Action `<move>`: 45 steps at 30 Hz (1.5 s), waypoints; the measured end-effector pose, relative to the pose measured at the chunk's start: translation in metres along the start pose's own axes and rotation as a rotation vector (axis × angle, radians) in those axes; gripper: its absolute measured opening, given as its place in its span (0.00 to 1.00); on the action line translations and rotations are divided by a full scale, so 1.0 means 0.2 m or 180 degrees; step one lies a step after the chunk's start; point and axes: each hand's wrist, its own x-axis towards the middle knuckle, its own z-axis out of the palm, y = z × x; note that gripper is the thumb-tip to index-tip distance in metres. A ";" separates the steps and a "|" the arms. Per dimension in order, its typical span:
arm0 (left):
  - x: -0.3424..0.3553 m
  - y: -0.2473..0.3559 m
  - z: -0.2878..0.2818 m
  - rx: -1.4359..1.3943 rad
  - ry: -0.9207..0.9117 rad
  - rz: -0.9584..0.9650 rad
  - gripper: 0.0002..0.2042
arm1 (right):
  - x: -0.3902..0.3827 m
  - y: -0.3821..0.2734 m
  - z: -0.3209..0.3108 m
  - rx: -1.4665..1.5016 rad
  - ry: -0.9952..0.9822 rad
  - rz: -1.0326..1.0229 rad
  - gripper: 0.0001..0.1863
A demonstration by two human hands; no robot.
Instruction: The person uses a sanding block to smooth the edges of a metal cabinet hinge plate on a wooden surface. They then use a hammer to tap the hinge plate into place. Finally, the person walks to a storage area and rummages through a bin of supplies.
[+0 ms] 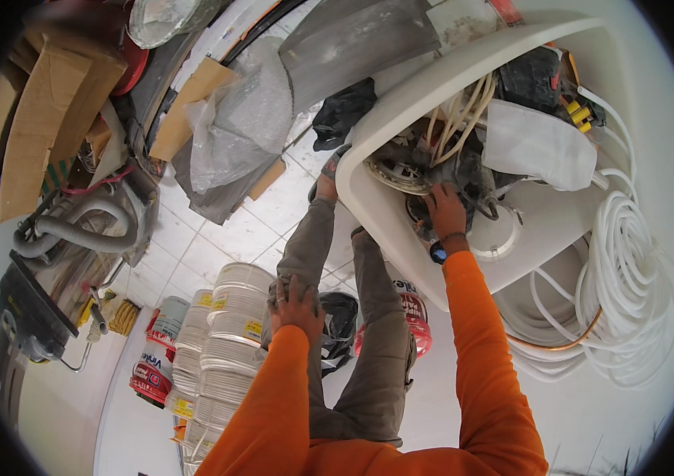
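My left hand lies flat on my left leg in grey trousers, fingers spread and holding nothing. My right arm reaches into a large white tub on the right. In there my right hand is bent over a dark, dusty tool-like thing; its fingertips are partly hidden, so what they grip is unclear. Just beyond the fingers is a round, dusty metal disc-like part. Beige cable loops over the pile, and a white sheet-like piece lies to its right. A round white lid-like thing sits near my wrist.
Coils of white tubing hang at the tub's right side. Stacked white cable reels and paint buckets stand left of my legs. A grey-hosed vacuum, cardboard, plastic wrap and dark sheets crowd the tiled floor.
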 end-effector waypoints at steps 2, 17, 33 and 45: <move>0.00 0.00 0.00 -0.0017 -0.0003 0.0001 0.25 | 0.00 0.02 0.02 -0.0056 -0.0099 0.0055 0.14; 0.01 0.01 0.00 0.0042 -0.0237 -0.0079 0.26 | 0.01 -0.05 0.09 0.0179 0.0306 0.0318 0.12; 0.00 0.01 0.02 0.0022 -0.0168 0.0017 0.27 | 0.33 -0.33 0.07 0.0924 0.1071 0.1294 0.16; 0.00 0.02 0.03 0.0061 -0.0162 0.0018 0.26 | 0.39 -0.37 0.12 0.1454 0.0930 0.1385 0.13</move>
